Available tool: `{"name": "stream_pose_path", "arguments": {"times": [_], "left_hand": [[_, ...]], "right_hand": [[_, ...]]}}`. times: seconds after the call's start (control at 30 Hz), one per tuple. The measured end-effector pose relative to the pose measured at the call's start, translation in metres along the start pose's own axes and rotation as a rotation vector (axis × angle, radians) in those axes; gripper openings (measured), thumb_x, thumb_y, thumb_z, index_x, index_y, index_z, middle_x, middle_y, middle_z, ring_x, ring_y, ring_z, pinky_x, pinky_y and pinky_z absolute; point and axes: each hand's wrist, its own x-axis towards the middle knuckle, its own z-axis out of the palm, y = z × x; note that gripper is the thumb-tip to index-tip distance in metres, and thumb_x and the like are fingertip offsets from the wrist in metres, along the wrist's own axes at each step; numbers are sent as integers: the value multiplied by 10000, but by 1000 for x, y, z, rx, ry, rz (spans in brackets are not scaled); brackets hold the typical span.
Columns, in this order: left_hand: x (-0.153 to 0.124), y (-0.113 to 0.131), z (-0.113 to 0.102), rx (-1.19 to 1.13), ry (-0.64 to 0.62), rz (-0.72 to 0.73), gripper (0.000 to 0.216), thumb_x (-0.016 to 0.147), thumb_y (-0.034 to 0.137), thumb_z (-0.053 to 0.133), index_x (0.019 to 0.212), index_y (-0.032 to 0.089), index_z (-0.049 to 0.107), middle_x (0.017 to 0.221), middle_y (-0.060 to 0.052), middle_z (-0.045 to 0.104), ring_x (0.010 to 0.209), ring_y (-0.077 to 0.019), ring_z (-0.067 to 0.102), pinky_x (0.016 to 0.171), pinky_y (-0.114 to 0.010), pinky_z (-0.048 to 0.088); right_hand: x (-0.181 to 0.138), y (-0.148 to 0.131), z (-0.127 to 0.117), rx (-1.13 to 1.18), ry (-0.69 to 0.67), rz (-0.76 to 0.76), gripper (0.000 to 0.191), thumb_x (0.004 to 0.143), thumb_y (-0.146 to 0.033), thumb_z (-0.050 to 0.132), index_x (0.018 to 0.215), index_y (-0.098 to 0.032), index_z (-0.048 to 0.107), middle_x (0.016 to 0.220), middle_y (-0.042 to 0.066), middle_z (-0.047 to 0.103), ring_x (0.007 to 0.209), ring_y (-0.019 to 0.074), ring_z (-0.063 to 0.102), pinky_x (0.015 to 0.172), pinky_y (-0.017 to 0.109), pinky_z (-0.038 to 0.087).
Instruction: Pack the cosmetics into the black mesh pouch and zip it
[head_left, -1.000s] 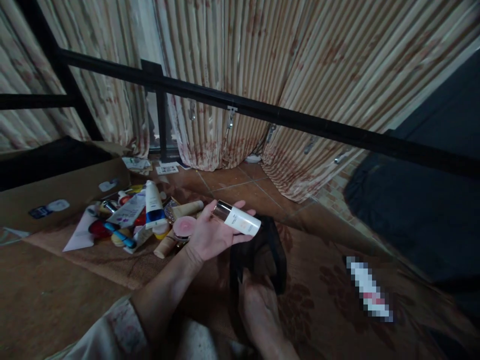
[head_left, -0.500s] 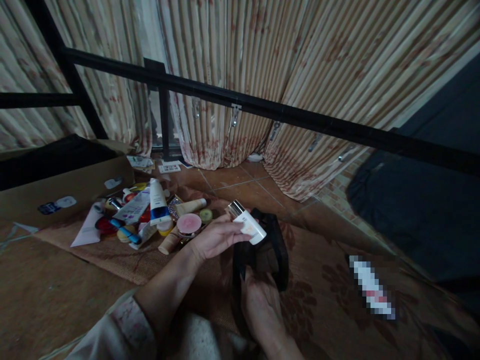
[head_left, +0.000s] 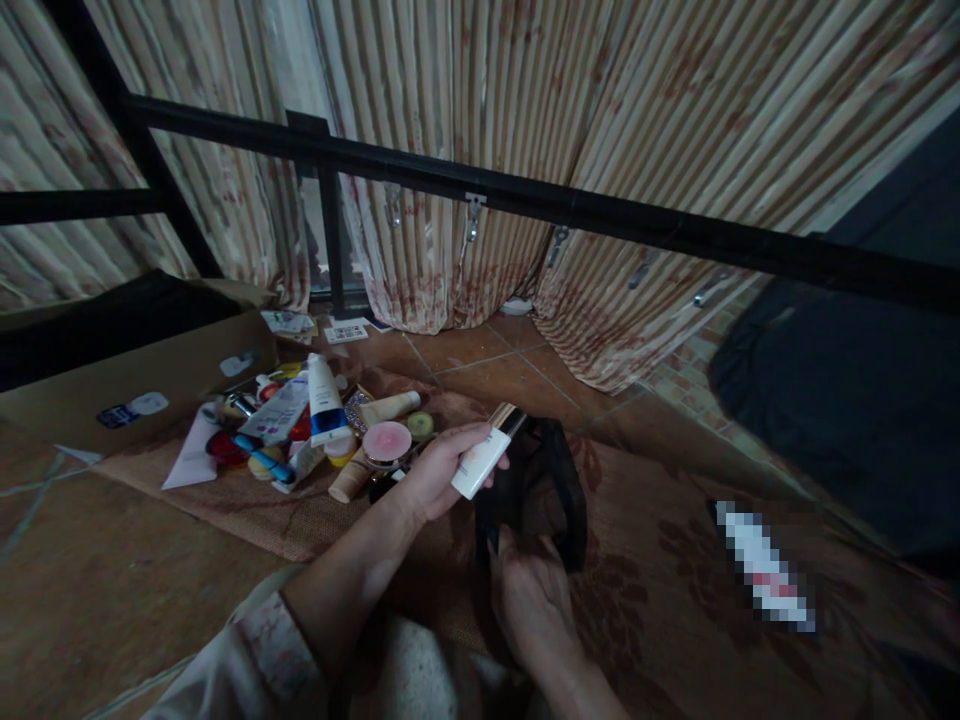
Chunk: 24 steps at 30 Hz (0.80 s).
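My left hand (head_left: 435, 475) is closed round a small white bottle with a metallic cap (head_left: 486, 452), held tilted with the cap pointing up and to the right, just above the mouth of a black mesh pouch (head_left: 536, 495). My right hand (head_left: 534, 600) grips the near edge of that pouch and holds it open on the brown patterned mat (head_left: 660, 590). Left of my hands lies a heap of cosmetics (head_left: 315, 430): a white tube with a blue band, a pink round compact, beige tubes and small jars.
A flattened cardboard box (head_left: 135, 385) lies at the left beside the heap. A black metal rail (head_left: 525, 200) crosses in front of striped curtains. Dark fabric (head_left: 847, 420) fills the right side. A blurred white item (head_left: 765, 580) lies on the mat at right.
My left hand has turned the bottle, swinging its cap from upper left to upper right, and closed round it by the pouch mouth. My right hand stays on the pouch.
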Motion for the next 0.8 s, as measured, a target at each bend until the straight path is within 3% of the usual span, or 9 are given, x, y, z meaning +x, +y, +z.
{"name": "stream_pose_path", "arguments": {"times": [0.4,0.8], "left_hand": [[3,-5,-2,-33,174,8,162,735,253,649,821,116,647,661,-51,659,537,-105,564,485,-189,442],[2,-7,1,-10,186,4,135,712,210,635,808,115,642,669,-52,664,514,-105,552,488,-200,438]], "right_hand": [[2,-5,-3,57,-16,-18,282,901,-47,376,933,-163,631,806,61,685,765,174,619,812,317,311],[1,-7,-6,77,-37,-17,299,884,-21,381,978,-164,627,857,61,690,819,183,610,823,313,308]]}}
